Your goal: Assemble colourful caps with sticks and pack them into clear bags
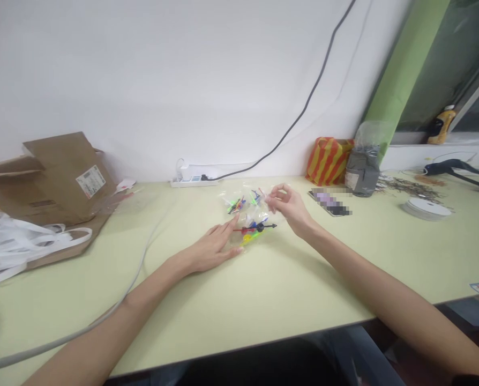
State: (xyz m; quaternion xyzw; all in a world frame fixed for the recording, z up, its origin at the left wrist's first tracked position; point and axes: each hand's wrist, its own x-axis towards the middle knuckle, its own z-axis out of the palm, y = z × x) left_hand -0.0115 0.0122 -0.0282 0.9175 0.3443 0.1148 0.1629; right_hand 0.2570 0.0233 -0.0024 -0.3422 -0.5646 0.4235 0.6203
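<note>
On the table lies a clear plastic bag (245, 238) with arrow-shaped plastic spinners inside, in black, red, blue, yellow and green. My left hand (213, 246) rests flat at this bag's left edge, fingers stretched out and touching it. Just behind are more clear bags with small coloured pieces, one bag (235, 205) on the left and another bag (256, 197) on the right. My right hand (290, 206) is raised at the right one, thumb and fingers pinched on what looks like its clear film. The exact grip is blurred.
An opened cardboard box (62, 182) and white straps (30, 246) stand at left. A grey cable (143, 257) crosses over my left forearm. Behind is a power strip (193, 182). To the right are a phone (330, 202), a striped bag (328, 161) and a white spool (426, 208).
</note>
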